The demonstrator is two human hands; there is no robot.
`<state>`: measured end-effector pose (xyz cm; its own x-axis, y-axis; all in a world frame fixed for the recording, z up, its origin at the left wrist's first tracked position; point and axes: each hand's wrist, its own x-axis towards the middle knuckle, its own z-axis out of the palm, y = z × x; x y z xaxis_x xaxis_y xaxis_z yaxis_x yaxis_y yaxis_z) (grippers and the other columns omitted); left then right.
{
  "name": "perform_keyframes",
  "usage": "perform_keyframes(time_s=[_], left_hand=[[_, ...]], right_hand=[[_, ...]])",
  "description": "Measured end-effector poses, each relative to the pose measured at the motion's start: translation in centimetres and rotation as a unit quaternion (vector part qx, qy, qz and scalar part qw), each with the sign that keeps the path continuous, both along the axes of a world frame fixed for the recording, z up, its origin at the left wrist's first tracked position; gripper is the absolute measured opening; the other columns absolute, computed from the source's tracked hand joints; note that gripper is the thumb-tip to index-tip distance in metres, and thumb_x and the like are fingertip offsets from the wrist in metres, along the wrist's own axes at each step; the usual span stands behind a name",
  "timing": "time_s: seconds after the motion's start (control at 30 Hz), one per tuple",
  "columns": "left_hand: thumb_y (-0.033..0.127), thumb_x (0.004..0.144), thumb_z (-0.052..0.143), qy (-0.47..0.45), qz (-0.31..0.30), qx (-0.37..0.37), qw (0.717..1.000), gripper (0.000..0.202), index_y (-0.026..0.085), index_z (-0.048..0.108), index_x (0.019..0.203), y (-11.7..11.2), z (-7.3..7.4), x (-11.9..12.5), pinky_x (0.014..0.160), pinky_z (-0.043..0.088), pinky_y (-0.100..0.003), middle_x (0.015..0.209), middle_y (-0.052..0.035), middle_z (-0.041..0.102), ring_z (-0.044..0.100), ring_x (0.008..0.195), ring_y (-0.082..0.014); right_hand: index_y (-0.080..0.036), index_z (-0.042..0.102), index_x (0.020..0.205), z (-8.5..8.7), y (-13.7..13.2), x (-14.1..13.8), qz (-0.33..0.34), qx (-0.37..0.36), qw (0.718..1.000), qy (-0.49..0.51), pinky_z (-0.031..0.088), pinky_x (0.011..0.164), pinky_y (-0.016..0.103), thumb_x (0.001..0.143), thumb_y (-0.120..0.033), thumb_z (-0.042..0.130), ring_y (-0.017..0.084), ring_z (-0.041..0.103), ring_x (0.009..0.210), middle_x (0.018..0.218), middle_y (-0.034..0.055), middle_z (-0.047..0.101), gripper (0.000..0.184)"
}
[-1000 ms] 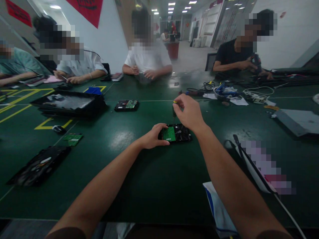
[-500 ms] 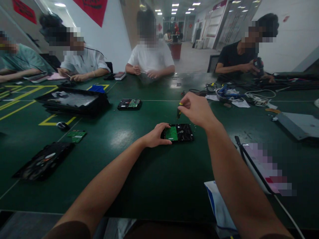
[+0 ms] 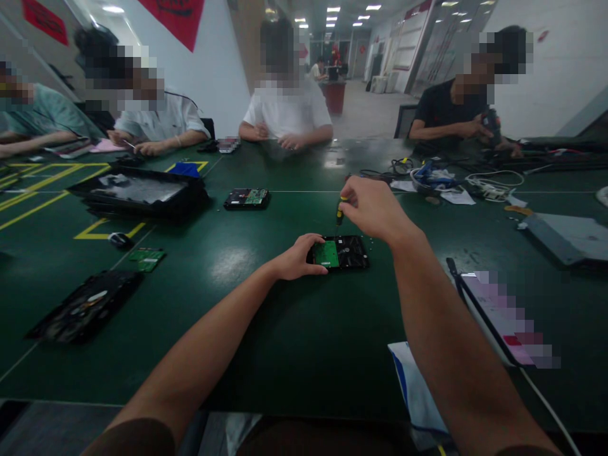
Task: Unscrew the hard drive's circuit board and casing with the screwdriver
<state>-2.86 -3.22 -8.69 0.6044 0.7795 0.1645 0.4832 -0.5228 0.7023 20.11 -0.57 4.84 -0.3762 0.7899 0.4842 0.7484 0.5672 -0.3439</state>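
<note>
A black hard drive [image 3: 349, 252] with a green circuit board lies on the green table [image 3: 285, 329] in front of me. My left hand [image 3: 297, 258] grips its left end, fingers curled over the edge. Above the drive's far side, my right hand [image 3: 373, 208] pinches the top of a small yellow and black screwdriver [image 3: 339, 216], held upright with its tip down at the drive.
A second hard drive [image 3: 247, 199] lies farther back. A black tray [image 3: 137, 193], a loose green board [image 3: 147, 258] and a dismantled black part [image 3: 83, 307] are on the left. Cables and tools [image 3: 446, 177] are at the right back. Papers [image 3: 418, 392] lie near my right arm. Several people sit around the table.
The view has shifted slightly. My right hand stays over the drive with the screwdriver, its fingers turned a little. My left hand keeps its hold.
</note>
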Motion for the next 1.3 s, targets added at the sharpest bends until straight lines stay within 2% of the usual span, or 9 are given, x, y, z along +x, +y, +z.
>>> perform_keyframes(time_s=[0.37, 0.53, 0.63, 0.87, 1.0, 1.13, 1.3], left_hand=[[0.051, 0.073, 0.082, -0.005, 0.005, -0.01, 1.0, 0.08, 0.026, 0.046, 0.141, -0.1, 0.3, 0.1, 0.12, 0.033, -0.057, 0.154, -0.0147, 0.043, 0.039, 0.145, -0.0353], [0.051, 0.072, 0.082, -0.005, 0.008, -0.009, 1.0, 0.081, 0.026, 0.046, 0.14, -0.1, 0.3, 0.1, 0.119, 0.034, -0.057, 0.154, -0.0139, 0.043, 0.04, 0.144, -0.0355], [0.052, 0.073, 0.082, -0.002, 0.009, -0.011, 1.0, 0.081, 0.026, 0.046, 0.141, -0.2, 0.3, 0.0, 0.119, 0.035, -0.055, 0.154, -0.0144, 0.042, 0.04, 0.145, -0.0351], [0.052, 0.071, 0.083, -0.012, 0.01, -0.016, 1.0, 0.082, 0.027, 0.048, 0.141, 0.1, -0.1, 0.0, 0.12, 0.033, -0.056, 0.155, -0.0133, 0.042, 0.039, 0.145, -0.0359], [0.053, 0.071, 0.083, -0.003, 0.015, -0.015, 1.0, 0.083, 0.028, 0.047, 0.141, 0.2, -0.3, 0.0, 0.12, 0.033, -0.056, 0.154, -0.0127, 0.043, 0.039, 0.145, -0.0359], [0.054, 0.073, 0.082, 0.005, 0.014, -0.003, 1.0, 0.084, 0.024, 0.047, 0.142, 0.1, -0.3, -0.1, 0.121, 0.033, -0.053, 0.153, -0.0148, 0.044, 0.04, 0.145, -0.0347], [0.054, 0.073, 0.082, 0.002, 0.008, -0.001, 1.0, 0.086, 0.021, 0.046, 0.144, 0.1, -0.2, -0.1, 0.12, 0.035, -0.052, 0.154, -0.0169, 0.043, 0.041, 0.143, -0.0348]], right_hand=[[-0.024, 0.065, 0.091, -0.2, -0.5, -0.4, 0.01, 0.006, 1.0, -0.005, 0.05, 0.077, 0.044, 0.082, -0.021, 0.07, 0.025, 0.065, 0.081, 0.089, 0.007, 0.071, 0.01], [-0.022, 0.065, 0.091, -0.1, -0.2, -0.2, -0.022, 0.016, 1.0, -0.015, 0.049, 0.072, 0.043, 0.081, -0.021, 0.069, 0.025, 0.063, 0.075, 0.083, 0.0074, 0.07, 0.012], [-0.023, 0.065, 0.094, -0.1, -0.1, -0.3, -0.025, 0.014, 0.999, -0.021, 0.049, 0.074, 0.043, 0.081, -0.023, 0.07, 0.026, 0.063, 0.078, 0.086, 0.0077, 0.07, 0.014], [-0.021, 0.063, 0.087, -0.3, -0.3, -0.4, -0.029, 0.008, 0.999, -0.043, 0.048, 0.076, 0.042, 0.082, -0.027, 0.071, 0.027, 0.062, 0.083, 0.085, 0.0085, 0.068, 0.011], [-0.022, 0.061, 0.098, -1.0, -0.8, -0.2, -0.046, 0.001, 0.999, 0.0, 0.047, 0.076, 0.041, 0.085, -0.028, 0.07, 0.026, 0.063, 0.081, 0.09, 0.0082, 0.069, 0.018], [-0.023, 0.057, 0.099, -2.1, -1.8, -0.1, -0.033, 0.027, 0.998, 0.043, 0.046, 0.078, 0.04, 0.091, -0.033, 0.066, 0.024, 0.062, 0.083, 0.095, 0.0077, 0.069, 0.016], [-0.023, 0.057, 0.111, -4.1, -3.1, 0.4, -0.045, 0.05, 0.995, 0.07, 0.049, 0.084, 0.043, 0.094, -0.032, 0.06, 0.027, 0.063, 0.094, 0.11, 0.0102, 0.066, 0.02]])
